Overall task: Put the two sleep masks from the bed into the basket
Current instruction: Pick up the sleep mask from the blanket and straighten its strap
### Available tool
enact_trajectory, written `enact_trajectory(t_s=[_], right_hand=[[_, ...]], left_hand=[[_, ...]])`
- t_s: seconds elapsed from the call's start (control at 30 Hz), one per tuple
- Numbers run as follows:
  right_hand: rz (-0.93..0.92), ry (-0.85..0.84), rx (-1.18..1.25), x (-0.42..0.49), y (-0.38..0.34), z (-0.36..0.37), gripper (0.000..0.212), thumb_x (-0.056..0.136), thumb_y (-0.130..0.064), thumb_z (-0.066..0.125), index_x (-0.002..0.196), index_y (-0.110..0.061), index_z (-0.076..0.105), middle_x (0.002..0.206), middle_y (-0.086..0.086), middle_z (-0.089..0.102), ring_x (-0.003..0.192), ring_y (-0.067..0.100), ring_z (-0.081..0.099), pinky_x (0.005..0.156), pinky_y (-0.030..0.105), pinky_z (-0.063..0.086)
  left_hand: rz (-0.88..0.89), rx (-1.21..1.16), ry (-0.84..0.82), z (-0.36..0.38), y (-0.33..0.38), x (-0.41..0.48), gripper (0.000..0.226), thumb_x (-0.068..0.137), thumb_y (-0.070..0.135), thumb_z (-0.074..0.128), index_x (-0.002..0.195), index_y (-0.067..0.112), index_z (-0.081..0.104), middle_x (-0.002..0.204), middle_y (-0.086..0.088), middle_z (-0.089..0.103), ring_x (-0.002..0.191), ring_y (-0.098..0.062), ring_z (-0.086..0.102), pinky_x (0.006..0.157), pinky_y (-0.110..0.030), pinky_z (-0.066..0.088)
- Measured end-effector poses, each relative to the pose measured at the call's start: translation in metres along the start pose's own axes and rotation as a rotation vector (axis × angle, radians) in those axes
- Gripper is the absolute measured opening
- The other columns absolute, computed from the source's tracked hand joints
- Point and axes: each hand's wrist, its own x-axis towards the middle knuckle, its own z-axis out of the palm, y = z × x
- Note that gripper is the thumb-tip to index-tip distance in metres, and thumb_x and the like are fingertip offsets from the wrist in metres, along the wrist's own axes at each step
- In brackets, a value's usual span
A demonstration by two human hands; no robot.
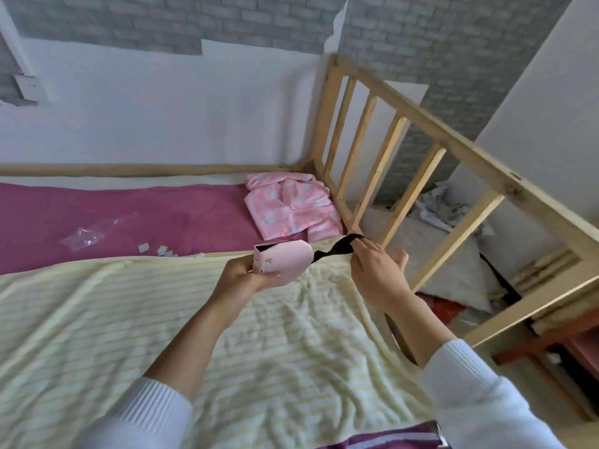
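A pink sleep mask (287, 259) with a small printed figure is held up above the cream striped blanket (227, 345). My left hand (246, 273) grips its folded pink body from below. My right hand (377, 270) pinches the mask's black elastic strap (337, 249), which is stretched out to the right toward the bed rail. Only one mask shows. No basket is in view.
A wooden slatted bed rail (421, 150) runs along the right. A folded pink garment (291, 205) lies in the far corner on the magenta sheet (129, 218). A clear plastic wrapper (87, 236) and small paper bits (158, 249) lie left. Clutter sits on the floor beyond the rail.
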Motion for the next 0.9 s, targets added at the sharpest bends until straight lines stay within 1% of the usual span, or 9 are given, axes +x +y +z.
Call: enact_trajectory(t_s=[0.1, 0.2, 0.3, 0.37, 0.47, 0.57, 0.7, 0.8, 0.9], right_hand=[[-0.055, -0.362, -0.311, -0.001, 0.004, -0.004, 0.036, 0.088, -0.011, 0.041, 0.113, -0.023, 0.064, 0.102, 0.003, 0.069, 0.088, 0.023, 0.060, 0.090, 0.040, 0.038], [0.004, -0.939, 0.297, -0.007, 0.001, -0.022, 0.027, 0.081, -0.012, 0.062, 0.100, -0.024, 0.076, 0.091, 0.009, 0.078, 0.076, 0.016, 0.071, 0.076, 0.029, 0.053], [-0.122, -1.056, 0.926, -0.021, 0.002, -0.033, 0.015, 0.078, -0.027, 0.076, 0.086, -0.015, 0.079, 0.075, 0.006, 0.078, 0.063, 0.013, 0.072, 0.068, 0.024, 0.057], [-0.158, -0.933, 1.432, -0.024, 0.002, -0.040, 0.025, 0.075, -0.038, 0.077, 0.081, -0.014, 0.078, 0.071, 0.003, 0.077, 0.064, 0.013, 0.070, 0.069, 0.026, 0.057], [-0.036, -0.416, 1.838, -0.013, 0.010, -0.044, 0.019, 0.076, -0.042, 0.074, 0.086, -0.026, 0.075, 0.093, -0.005, 0.076, 0.092, 0.009, 0.069, 0.082, 0.031, 0.052], [-0.003, 0.017, 1.252, -0.004, 0.015, -0.038, 0.016, 0.079, -0.019, 0.075, 0.093, -0.027, 0.076, 0.100, -0.004, 0.077, 0.100, 0.001, 0.067, 0.084, 0.027, 0.050], [-0.092, -0.070, 0.879, -0.005, 0.008, -0.033, 0.026, 0.070, -0.009, 0.081, 0.091, -0.023, 0.075, 0.092, -0.002, 0.075, 0.081, -0.010, 0.064, 0.076, 0.014, 0.051], [-0.074, -0.166, 0.946, -0.002, 0.008, -0.042, 0.013, 0.073, 0.000, 0.076, 0.081, -0.011, 0.074, 0.085, 0.020, 0.072, 0.080, 0.015, 0.062, 0.077, 0.036, 0.051], [-0.119, -0.125, 0.804, 0.000, 0.006, -0.042, 0.004, 0.074, 0.003, 0.072, 0.075, 0.004, 0.068, 0.071, 0.016, 0.059, 0.065, 0.015, 0.049, 0.065, 0.033, 0.041]], left_hand=[[0.034, 0.045, 0.015, -0.004, 0.016, 0.004, 0.022, 0.065, 0.016, 0.071, 0.086, 0.013, 0.077, 0.084, 0.001, 0.075, 0.083, -0.010, 0.069, 0.082, -0.027, 0.054], [0.040, 0.076, 0.024, -0.003, 0.024, 0.005, 0.022, 0.063, 0.016, 0.069, 0.084, 0.012, 0.075, 0.079, 0.000, 0.074, 0.079, -0.012, 0.070, 0.084, -0.031, 0.055], [0.019, 0.068, 0.053, 0.002, 0.025, 0.006, 0.035, 0.063, 0.018, 0.068, 0.092, -0.002, 0.068, 0.082, -0.005, 0.070, 0.083, -0.019, 0.069, 0.089, -0.039, 0.053], [0.012, 0.033, 0.042, 0.008, 0.022, 0.005, 0.039, 0.063, 0.017, 0.070, 0.094, -0.007, 0.065, 0.085, -0.006, 0.066, 0.084, -0.020, 0.065, 0.087, -0.038, 0.052], [-0.025, -0.096, -0.010, 0.017, 0.019, 0.002, 0.028, 0.073, 0.004, 0.073, 0.100, -0.003, 0.069, 0.095, -0.005, 0.073, 0.093, -0.017, 0.070, 0.084, -0.028, 0.057], [-0.022, -0.098, -0.068, 0.031, 0.021, 0.001, 0.022, 0.073, 0.001, 0.073, 0.092, 0.011, 0.076, 0.095, -0.003, 0.076, 0.092, -0.013, 0.072, 0.080, -0.024, 0.059], [0.009, -0.022, -0.160, 0.042, 0.029, 0.001, 0.029, 0.066, 0.008, 0.071, 0.089, 0.025, 0.078, 0.088, 0.005, 0.077, 0.088, -0.009, 0.071, 0.074, -0.020, 0.056], [-0.006, 0.003, -0.203, 0.041, 0.033, 0.001, 0.034, 0.064, 0.011, 0.074, 0.094, 0.024, 0.078, 0.094, 0.001, 0.078, 0.095, -0.013, 0.072, 0.079, -0.023, 0.056], [0.030, 0.083, -0.173, 0.046, 0.036, 0.000, 0.038, 0.063, 0.013, 0.075, 0.099, 0.024, 0.075, 0.100, 0.000, 0.077, 0.097, -0.010, 0.070, 0.081, -0.022, 0.053]])
